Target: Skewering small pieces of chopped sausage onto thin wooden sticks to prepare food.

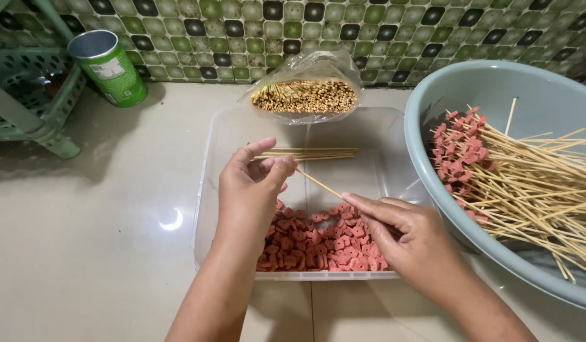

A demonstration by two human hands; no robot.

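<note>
Tiled floor | clear tub (224,136): pink pieces (318,244) | both hands pinch skewer (318,183)

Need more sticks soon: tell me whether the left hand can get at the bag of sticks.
Probably yes: the left hand is nearest the bag of sticks, with nothing between, though its fingers hold a stick.

The pale grey-blue plastic basin (426,107) is cut off by the right edge, so the far ends of the bamboo skewers threaded with red pieces (527,183) run out of view. The thin bare bamboo skewer (318,183) vanishes at both ends behind the fingers of the left hand (251,183) and right hand (400,237). Both hands cover part of the red heart-shaped sausage slices (305,244). The green plastic rack (26,95) is cropped at the left edge.
</note>
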